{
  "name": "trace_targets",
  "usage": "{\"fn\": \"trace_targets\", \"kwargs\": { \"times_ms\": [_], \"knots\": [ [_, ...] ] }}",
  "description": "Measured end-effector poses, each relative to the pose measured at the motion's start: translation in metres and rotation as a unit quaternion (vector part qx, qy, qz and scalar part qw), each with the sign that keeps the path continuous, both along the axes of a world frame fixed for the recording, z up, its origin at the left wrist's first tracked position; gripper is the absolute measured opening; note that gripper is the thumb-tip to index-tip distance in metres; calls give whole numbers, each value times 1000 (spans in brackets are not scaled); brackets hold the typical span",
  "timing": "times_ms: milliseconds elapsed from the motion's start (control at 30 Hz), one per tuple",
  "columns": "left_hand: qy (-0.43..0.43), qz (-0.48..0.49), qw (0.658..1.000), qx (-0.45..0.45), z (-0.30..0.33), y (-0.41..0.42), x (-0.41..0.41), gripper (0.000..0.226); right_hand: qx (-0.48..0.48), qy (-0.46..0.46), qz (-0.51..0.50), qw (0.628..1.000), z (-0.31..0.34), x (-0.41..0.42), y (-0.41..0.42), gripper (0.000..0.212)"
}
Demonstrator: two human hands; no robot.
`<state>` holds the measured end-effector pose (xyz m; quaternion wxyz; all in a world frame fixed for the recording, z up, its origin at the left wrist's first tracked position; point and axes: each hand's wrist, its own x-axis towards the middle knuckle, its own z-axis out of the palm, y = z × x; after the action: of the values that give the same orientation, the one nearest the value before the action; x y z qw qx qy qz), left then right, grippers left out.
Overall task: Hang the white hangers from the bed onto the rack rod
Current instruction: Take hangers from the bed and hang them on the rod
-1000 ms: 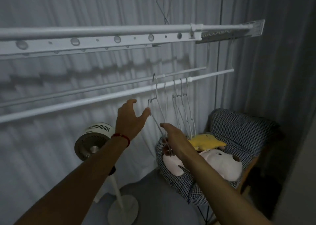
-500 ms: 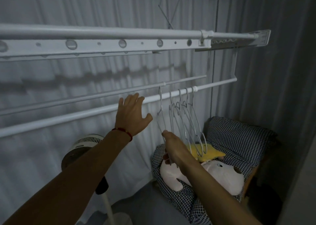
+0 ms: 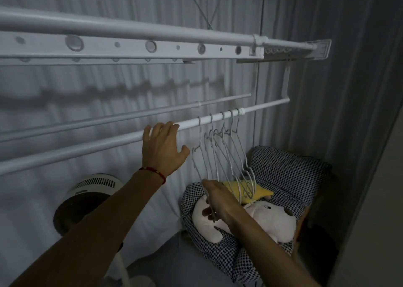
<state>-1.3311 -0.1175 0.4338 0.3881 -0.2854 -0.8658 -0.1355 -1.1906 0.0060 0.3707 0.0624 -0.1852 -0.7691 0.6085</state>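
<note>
Several white hangers (image 3: pixel 226 155) hang by their hooks on the lower white rack rod (image 3: pixel 87 148), bunched near its right end. My right hand (image 3: pixel 218 201) grips the bottom of the leftmost hanger, whose hook sits over the rod. My left hand (image 3: pixel 162 148) is raised with fingers spread, its fingertips resting on the rod just left of the hangers, holding nothing.
A thinner rod (image 3: pixel 122 117) runs behind, and a wide perforated rack bar (image 3: pixel 130 46) overhead. Below right, a checkered-cushioned chair (image 3: pixel 290 173) holds a pink plush toy (image 3: pixel 261 219) and a yellow one (image 3: pixel 259 191). A standing fan (image 3: pixel 87 197) is lower left. Grey curtains hang behind.
My left hand rose from below the rod to touch it. The hanger in my right hand went from held near the rod to hooked on it beside the others.
</note>
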Motion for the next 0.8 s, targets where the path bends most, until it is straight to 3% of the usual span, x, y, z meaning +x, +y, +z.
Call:
{"fn": "trace_targets", "kwargs": {
  "times_ms": [67, 233, 367, 600, 667, 800],
  "knots": [
    [6, 2, 1000, -1, -1, 1, 0, 62, -12, -7, -1, 1000, -4, 1, 0, 60],
    [11, 2, 1000, -4, -2, 1, 1, 61, -23, -15, -4, 1000, -22, 3, 3, 25],
    [10, 3, 1000, -7, -2, 0, 1, 61, 15, -9, -12, 1000, -35, 8, 0, 19],
    [4, 4, 1000, -14, -2, 0, 1, 62, -1, -25, -40, 999, -45, 10, 0, 9],
    [5, 2, 1000, -14, -1, -1, 1, 62, 1, -29, -44, 999, -46, 12, -3, 12],
    [3, 1, 1000, -16, -1, -2, 2, 63, 0, -33, -34, 999, -52, 13, -5, 52]
  ]
}}
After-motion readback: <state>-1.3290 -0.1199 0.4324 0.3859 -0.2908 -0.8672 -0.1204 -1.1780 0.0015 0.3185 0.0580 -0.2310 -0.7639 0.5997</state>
